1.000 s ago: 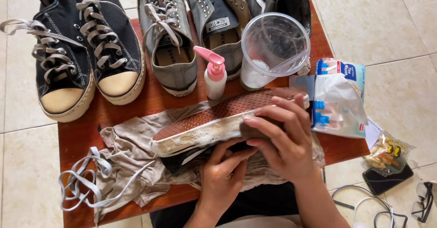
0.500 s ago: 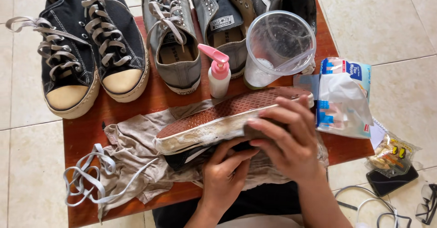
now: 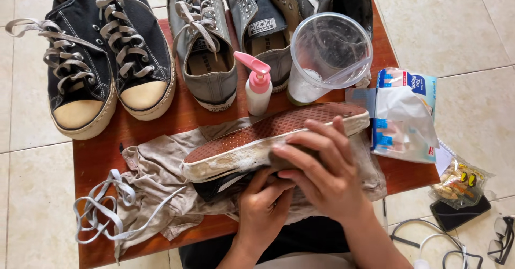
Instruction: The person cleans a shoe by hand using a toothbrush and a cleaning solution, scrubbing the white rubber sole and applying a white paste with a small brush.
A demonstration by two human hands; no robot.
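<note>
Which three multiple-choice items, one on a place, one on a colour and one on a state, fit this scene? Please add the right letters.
1. Where does the pump bottle stand? A. left of the clear plastic cup B. on the floor C. inside a shoe
2. What colour is the pump top? A. green B. pink C. black
3. How is the shoe under the right hand turned? A. sole down B. sole up C. standing on its heel

1 A: it stands on the table beside the cup.
2 B: the top is pink.
3 B: the reddish sole faces the camera.
</note>
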